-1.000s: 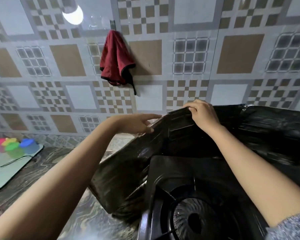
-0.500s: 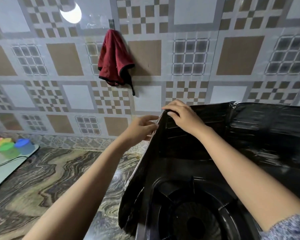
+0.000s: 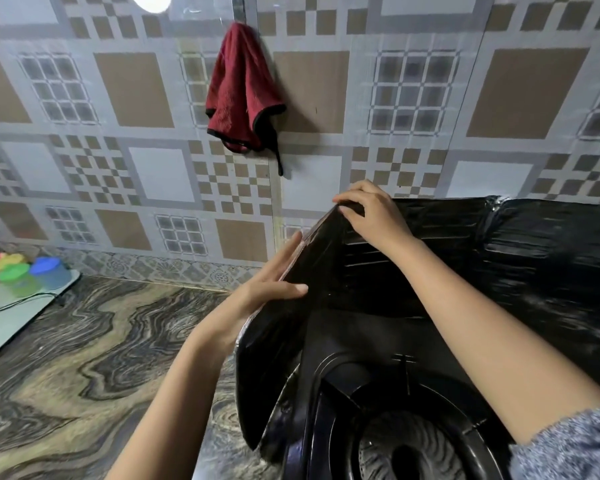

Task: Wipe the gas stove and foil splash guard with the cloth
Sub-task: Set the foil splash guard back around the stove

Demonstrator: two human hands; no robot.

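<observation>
A dark, shiny foil splash guard [image 3: 534, 258] stands around the black gas stove [image 3: 371, 403] at the lower right. My right hand [image 3: 371, 213] grips the guard's top edge at the corner where the left panel meets the back. My left hand [image 3: 271, 292] clasps the left panel's upper edge, fingers outside and thumb inside. A burner ring [image 3: 406, 452] shows at the bottom. A red cloth [image 3: 243, 95] with black trim hangs from a wall hook, well above both hands.
A marbled stone counter [image 3: 94, 348] stretches to the left of the stove. A pale tray [image 3: 7, 317] with coloured plastic lids sits at the far left. A patterned tiled wall [image 3: 326, 98] rises behind everything.
The guard's left panel has swung upright, toward the stove, under both hands. My left hand slid down its edge and my right hand moved left along the top to the corner.
</observation>
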